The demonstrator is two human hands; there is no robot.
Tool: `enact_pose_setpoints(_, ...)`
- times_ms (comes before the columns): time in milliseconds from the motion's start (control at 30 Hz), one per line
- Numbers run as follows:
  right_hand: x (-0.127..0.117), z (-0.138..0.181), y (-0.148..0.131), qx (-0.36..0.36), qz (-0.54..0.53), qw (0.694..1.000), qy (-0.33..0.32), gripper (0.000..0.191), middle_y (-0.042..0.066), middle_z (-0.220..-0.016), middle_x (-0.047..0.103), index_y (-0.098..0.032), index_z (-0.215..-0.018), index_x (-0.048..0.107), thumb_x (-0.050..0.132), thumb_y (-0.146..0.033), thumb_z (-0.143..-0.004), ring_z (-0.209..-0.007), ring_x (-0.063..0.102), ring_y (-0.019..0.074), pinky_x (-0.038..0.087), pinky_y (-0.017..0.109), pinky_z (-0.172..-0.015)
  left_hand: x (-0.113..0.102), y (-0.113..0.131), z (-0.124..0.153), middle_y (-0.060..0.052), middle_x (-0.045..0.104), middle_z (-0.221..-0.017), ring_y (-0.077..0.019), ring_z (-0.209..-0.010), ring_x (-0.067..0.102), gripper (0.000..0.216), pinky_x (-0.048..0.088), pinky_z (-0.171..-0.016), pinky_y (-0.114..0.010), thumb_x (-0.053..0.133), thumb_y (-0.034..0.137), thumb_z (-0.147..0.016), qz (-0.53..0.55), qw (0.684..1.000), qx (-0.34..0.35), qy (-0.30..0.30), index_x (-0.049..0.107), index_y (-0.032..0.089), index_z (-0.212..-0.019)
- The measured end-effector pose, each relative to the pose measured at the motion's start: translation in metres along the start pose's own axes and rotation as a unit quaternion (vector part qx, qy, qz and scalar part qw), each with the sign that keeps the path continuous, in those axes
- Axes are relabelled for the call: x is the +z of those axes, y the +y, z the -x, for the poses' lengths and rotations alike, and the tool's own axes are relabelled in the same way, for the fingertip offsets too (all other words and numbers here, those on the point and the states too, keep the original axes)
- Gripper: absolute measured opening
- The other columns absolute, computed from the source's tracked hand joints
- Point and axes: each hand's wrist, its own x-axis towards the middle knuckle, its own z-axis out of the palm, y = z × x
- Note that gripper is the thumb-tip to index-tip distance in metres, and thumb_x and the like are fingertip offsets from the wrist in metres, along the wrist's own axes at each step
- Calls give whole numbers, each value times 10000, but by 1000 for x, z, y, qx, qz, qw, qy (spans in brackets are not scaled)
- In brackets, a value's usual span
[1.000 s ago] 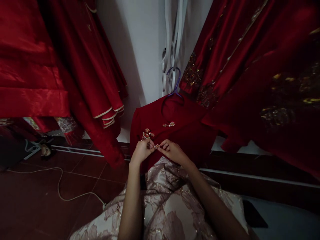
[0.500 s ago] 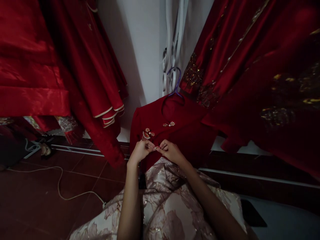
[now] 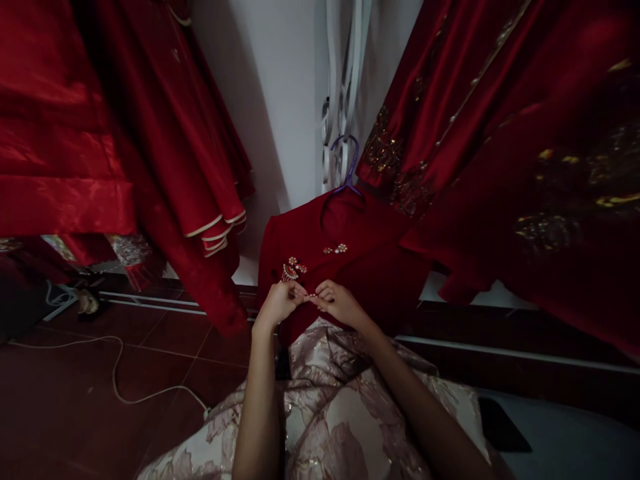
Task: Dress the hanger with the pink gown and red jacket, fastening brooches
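A dark red jacket [image 3: 365, 280] hangs in front of me on a purple hanger [image 3: 351, 167]. At its lower front, my left hand [image 3: 281, 301] and my right hand [image 3: 340, 303] meet with pinched fingertips. Between them sits a small beaded clasp [image 3: 313, 295], mostly covered by the fingers. Higher on the jacket front is another beaded clasp [image 3: 335, 249]. A fan-shaped jewelled brooch [image 3: 291, 270] with dangling beads lies on the cloth just above my left hand.
Red garments [image 3: 200, 147] hang at the left, and red gowns with gold trim [image 3: 460, 133] hang at the right. White metal scrollwork [image 3: 343, 80] stands behind the hanger. Patterned fabric [image 3: 350, 413] covers my lap. A white cable [image 3: 117, 373] runs along the tiled floor.
The view has shifted slightly. Both hands stay pinched at the same clasp, with only small finger movement.
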Motion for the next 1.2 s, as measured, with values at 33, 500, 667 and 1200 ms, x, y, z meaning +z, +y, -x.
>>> enact_pose_setpoints(33, 0, 0, 0, -3, 0, 1000, 0, 254, 12, -657, 646, -173, -810, 522, 656, -357, -696, -593, 635, 131, 508, 235, -566, 0, 0, 0, -54, 676, -787, -128, -716, 619, 182, 474, -660, -220, 623, 285, -736, -1, 1000, 0, -2, 647, 129, -827)
enact_pose_setpoints(500, -2, 2, -2, 16, -29, 999, -16, 284, 9, -666, 633, -175, -821, 518, 667, -374, -684, -603, 635, 130, 503, 228, -546, -1, -1, 1, -50, 660, -758, -118, -697, 598, 191, 461, -634, -215, 630, 292, -718, 10, 1000, -6, -13, 645, 123, -804)
enact_pose_setpoints(667, -13, 6, -11, 16, -56, 995, -78, 256, 8, -650, 629, -163, -811, 527, 670, -338, -690, -574, 619, 117, 510, 233, -546, -2, -6, 3, -49, 648, -735, -107, -679, 587, 252, 478, -657, -224, 691, 302, -660, 80, 995, -19, -62, 632, 105, -805)
enact_pose_setpoints(1200, -11, 6, -13, 8, -46, 997, -63, 224, 19, -663, 640, -168, -799, 531, 664, -316, -697, -610, 630, 131, 515, 246, -568, 0, -9, 2, -45, 670, -720, -123, -681, 612, 297, 480, -652, -228, 718, 361, -628, 59, 996, -35, -55, 653, 127, -798)
